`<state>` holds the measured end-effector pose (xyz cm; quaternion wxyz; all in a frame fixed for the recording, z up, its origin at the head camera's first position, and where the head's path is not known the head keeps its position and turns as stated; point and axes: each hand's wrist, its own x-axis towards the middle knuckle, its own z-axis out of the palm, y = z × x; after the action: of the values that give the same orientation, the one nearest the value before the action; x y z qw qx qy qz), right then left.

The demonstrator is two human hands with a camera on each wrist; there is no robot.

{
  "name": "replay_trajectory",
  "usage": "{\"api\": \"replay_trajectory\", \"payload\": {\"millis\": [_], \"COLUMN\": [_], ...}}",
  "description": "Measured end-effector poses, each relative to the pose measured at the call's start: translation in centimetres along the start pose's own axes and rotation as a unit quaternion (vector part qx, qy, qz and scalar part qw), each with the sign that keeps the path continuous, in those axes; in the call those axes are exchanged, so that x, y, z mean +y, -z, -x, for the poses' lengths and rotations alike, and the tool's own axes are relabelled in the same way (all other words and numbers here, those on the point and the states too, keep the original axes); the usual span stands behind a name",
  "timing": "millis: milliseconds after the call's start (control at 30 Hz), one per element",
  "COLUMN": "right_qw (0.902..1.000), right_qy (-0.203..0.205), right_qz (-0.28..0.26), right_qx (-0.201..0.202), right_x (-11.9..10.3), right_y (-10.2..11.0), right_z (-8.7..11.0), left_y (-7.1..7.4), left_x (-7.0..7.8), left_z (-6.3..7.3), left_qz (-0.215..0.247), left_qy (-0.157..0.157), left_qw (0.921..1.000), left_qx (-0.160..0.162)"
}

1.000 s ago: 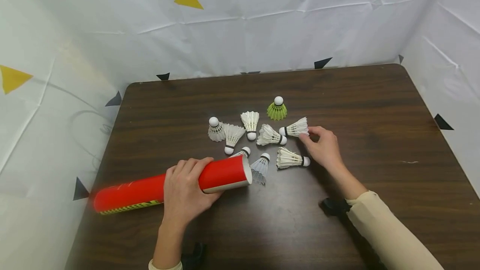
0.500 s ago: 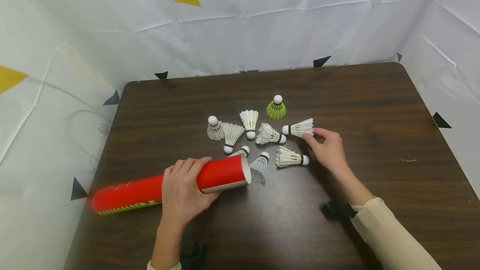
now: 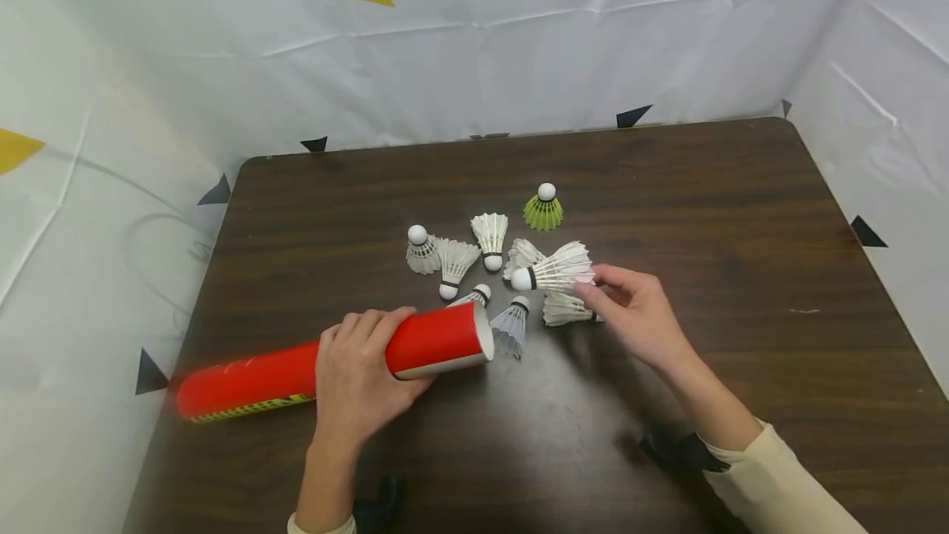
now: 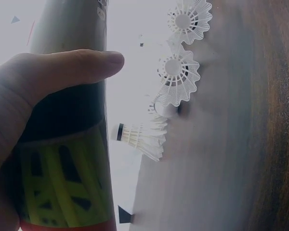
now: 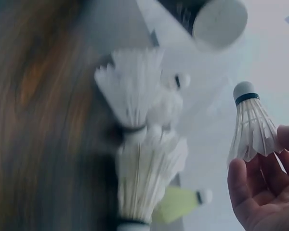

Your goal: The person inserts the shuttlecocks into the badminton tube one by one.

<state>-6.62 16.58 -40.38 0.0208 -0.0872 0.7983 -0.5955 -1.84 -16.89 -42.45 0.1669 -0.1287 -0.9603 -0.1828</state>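
Observation:
My left hand [image 3: 363,381] grips a long red tube [image 3: 437,340] around its middle, its open white-rimmed end facing right toward the shuttlecocks. In the left wrist view the thumb lies across the tube [image 4: 67,178]. My right hand [image 3: 633,311] pinches a white feather shuttlecock [image 3: 559,269] by its skirt edge, the cork pointing left toward the tube. The right wrist view shows that held shuttlecock [image 5: 254,127] between thumb and fingers. It overlaps two white shuttlecocks in the head view, one of them a feather shuttlecock [image 3: 567,309] below it. A clear-skirted shuttlecock [image 3: 511,328] lies just beyond the tube's mouth.
Several more white shuttlecocks lie left of the held one, among them a feather shuttlecock [image 3: 489,239] and an upright one [image 3: 423,252]. A yellow-green shuttlecock [image 3: 544,211] stands cork-up behind them. White sheeting [image 3: 474,72] borders the dark wooden table [image 3: 704,188].
The right hand, holding the feather shuttlecock, first drew it slightly right, then lifted it and moved it left and nearer over the other shuttlecocks. The left hand and tube stay nearly the same.

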Motion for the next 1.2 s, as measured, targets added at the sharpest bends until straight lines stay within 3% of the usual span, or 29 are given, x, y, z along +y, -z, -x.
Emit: {"api": "replay_trajectory", "payload": {"millis": [133, 300, 467, 567, 900, 1200], "right_qw": [0.9984, 0.9924, 0.9792, 0.9721, 0.9585, 0.9519], "right_qy": [0.039, 0.102, 0.181, 0.208, 0.236, 0.210], "right_qz": [-0.010, 0.016, 0.038, 0.045, 0.068, 0.093], "right_qx": [-0.039, -0.067, -0.083, -0.099, -0.145, -0.203], "right_x": [-0.9, -1.3, -1.3, -1.3, -1.2, -1.8], "right_y": [-1.4, -3.4, -5.0, -5.7, -7.3, -7.5], "right_z": [1.0, 1.9, 2.2, 2.3, 2.7, 2.4], "left_y": [0.0, 0.1, 0.1, 0.1, 0.1, 0.1], "left_x": [0.1, 0.2, 0.2, 0.3, 0.4, 0.3], "left_z": [-0.1, -0.2, -0.2, -0.2, -0.1, 0.0], "left_qz": [-0.001, -0.002, -0.003, -0.004, -0.002, -0.001], "left_qy": [0.000, 0.001, -0.001, -0.002, 0.001, -0.001], "left_qw": [1.0000, 1.0000, 1.0000, 0.9999, 0.9999, 1.0000], "left_qx": [-0.004, -0.009, -0.009, -0.010, -0.013, -0.009]}}
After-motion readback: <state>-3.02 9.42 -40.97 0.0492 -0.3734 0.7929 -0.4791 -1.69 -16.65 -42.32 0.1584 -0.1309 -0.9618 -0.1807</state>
